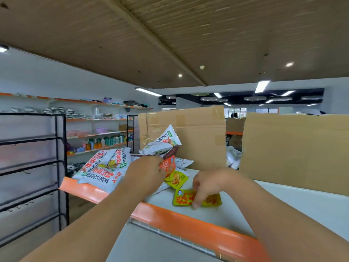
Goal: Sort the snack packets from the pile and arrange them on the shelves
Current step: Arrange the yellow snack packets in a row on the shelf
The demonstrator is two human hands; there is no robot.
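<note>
ceiling: brown, ribbed, spot lamps | wall: white | wall shelves: orange-edged, bottles and wares | black rack: left | cardboard sheets: upright behind | windows: far back

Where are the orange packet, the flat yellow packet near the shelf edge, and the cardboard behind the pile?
orange packet (167,165): head view, its printed front.
flat yellow packet (181,199): head view, its left half.
cardboard (200,135): head view, middle of its face.

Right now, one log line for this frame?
left hand: holds orange packet | right hand: pinches front yellow packet on shelf | white bags: piled on shelf, left
</note>
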